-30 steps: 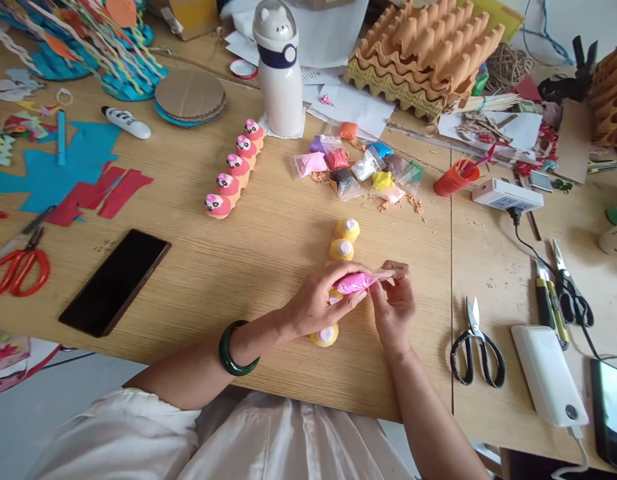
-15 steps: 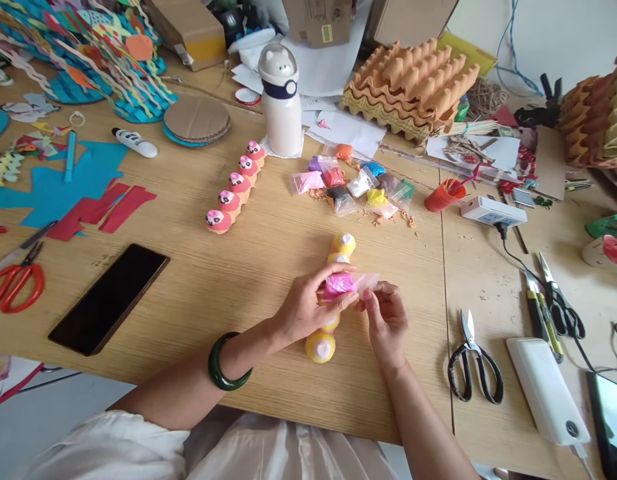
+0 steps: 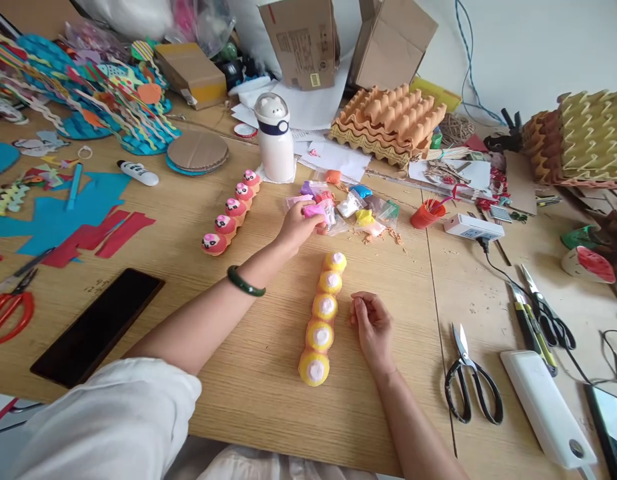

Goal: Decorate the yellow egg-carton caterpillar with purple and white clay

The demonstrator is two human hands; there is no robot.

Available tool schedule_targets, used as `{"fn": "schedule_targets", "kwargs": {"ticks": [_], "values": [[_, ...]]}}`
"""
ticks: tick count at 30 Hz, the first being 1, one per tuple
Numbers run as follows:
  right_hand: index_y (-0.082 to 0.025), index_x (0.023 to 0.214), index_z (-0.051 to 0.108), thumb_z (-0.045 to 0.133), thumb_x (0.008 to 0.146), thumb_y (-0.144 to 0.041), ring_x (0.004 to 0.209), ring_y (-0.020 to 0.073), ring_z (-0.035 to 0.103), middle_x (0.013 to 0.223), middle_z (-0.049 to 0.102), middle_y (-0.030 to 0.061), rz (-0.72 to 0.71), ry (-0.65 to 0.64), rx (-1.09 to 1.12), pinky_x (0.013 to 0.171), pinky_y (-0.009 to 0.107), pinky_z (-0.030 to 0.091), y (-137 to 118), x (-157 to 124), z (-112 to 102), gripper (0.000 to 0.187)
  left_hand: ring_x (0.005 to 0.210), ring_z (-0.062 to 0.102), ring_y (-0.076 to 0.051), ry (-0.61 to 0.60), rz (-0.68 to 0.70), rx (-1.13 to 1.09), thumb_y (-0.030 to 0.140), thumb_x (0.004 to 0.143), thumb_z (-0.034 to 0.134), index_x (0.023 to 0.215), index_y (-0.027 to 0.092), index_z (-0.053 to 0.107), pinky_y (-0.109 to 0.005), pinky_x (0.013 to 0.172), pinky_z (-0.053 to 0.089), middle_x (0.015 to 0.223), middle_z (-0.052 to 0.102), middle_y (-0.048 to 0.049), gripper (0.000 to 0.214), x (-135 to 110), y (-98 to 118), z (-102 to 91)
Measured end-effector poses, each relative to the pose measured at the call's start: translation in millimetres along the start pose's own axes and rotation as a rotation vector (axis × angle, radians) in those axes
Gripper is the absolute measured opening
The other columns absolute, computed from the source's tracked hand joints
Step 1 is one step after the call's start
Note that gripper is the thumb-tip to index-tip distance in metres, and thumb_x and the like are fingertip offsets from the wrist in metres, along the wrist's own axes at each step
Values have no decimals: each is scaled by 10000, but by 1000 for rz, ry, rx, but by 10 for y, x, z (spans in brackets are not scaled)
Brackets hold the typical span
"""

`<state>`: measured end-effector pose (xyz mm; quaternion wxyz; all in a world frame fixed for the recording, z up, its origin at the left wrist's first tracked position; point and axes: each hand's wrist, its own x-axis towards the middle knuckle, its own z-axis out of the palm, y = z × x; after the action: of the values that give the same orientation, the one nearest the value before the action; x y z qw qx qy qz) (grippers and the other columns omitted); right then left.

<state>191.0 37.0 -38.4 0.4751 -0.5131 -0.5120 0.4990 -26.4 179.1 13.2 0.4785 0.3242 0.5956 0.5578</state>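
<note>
My left hand [image 3: 299,228] reaches to the group of small clay bags, its fingers closed on a clear bag of pink clay [image 3: 314,211]. My right hand [image 3: 372,327] rests just right of the yellow egg-carton strip, with thumb and fingers pressed together; whatever is between them is hidden. The yellow strip [image 3: 321,335] lies lengthwise before me, each bump topped with a pale pink blob. To the left, a pink egg-carton strip [image 3: 225,224] carries small faces with bright pink tops. White [image 3: 349,205] and yellow clay bags [image 3: 365,217] lie beyond my left hand.
A white bottle [image 3: 277,150] stands behind the strips, with stacked egg trays [image 3: 388,123] to its right. Black-handled scissors [image 3: 472,380] and a white power bank [image 3: 547,407] lie at right. A phone [image 3: 99,327] and red-handled scissors [image 3: 11,310] lie at left.
My left hand has carried the bag of pink clay away from above the yellow strip to the other bags. My right hand has let go of the bag, and the strip is uncovered.
</note>
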Motion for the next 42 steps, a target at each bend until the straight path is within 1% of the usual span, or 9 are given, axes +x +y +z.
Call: {"fn": "schedule_targets", "kwargs": {"ticks": [4,7,10,14,19,23,30,35,42], "values": [[-201,942,718,706,957,-593,503,120,559,628,591,-33,-2,-1,-37,490,254,516,-7,9,-14,392,633,711,-149,15,33,88,77,863,735,1350,138,561,-271,606,592,961,738,-47,521,344,53,280],[-197,942,718,703,958,-592,496,117,559,627,596,-33,2,-6,-50,490,252,511,0,13,-23,396,617,708,-163,7,60,186,83,895,738,1316,141,600,-268,611,563,911,739,-46,447,552,90,434],[-196,954,720,699,965,-573,503,114,558,633,594,-34,10,-10,-49,498,249,515,14,13,-25,378,629,707,-185,-4,83,282,69,910,730,1212,121,650,-298,663,571,845,724,-50,317,721,106,532],[-205,953,718,697,964,-579,524,118,553,653,603,-27,16,-23,-34,511,257,531,15,9,-15,375,705,742,-221,19,92,365,49,962,675,1332,89,603,-333,729,583,837,711,-60,380,898,95,568],[-208,967,715,683,972,-585,539,114,549,660,592,-32,22,-42,-36,516,249,530,17,6,-6,378,816,770,-222,50,89,429,69,1066,533,1436,83,525,-348,795,590,951,711,-94,370,1006,99,552],[-208,980,716,668,984,-566,528,112,547,652,583,-38,23,-42,-56,505,246,507,30,5,-12,361,930,781,-293,1,74,522,72,1048,599,1378,31,582,-410,891,588,925,699,-113,333,981,176,554],[-210,978,711,666,990,-530,535,111,534,668,581,-35,25,-54,-39,515,253,500,39,0,-7,323,1389,564,-278,91,352,828,138,1064,599,1215,65,686,-354,1235,402,1379,661,-136,189,992,383,279],[-203,965,711,652,993,-511,526,107,495,654,550,-38,6,-60,-45,499,247,450,41,3,4,315,1403,558,-375,168,225,918,54,925,706,1164,78,726,-480,1229,423,1457,602,-197,241,1002,308,-6],[-193,972,696,634,991,-485,545,112,502,668,550,-34,40,-77,-43,524,251,461,19,7,6,300,1370,625,-365,105,119,1148,165,911,714,1313,117,699,-477,1170,485,1384,717,-187,404,1089,180,-31]]}}
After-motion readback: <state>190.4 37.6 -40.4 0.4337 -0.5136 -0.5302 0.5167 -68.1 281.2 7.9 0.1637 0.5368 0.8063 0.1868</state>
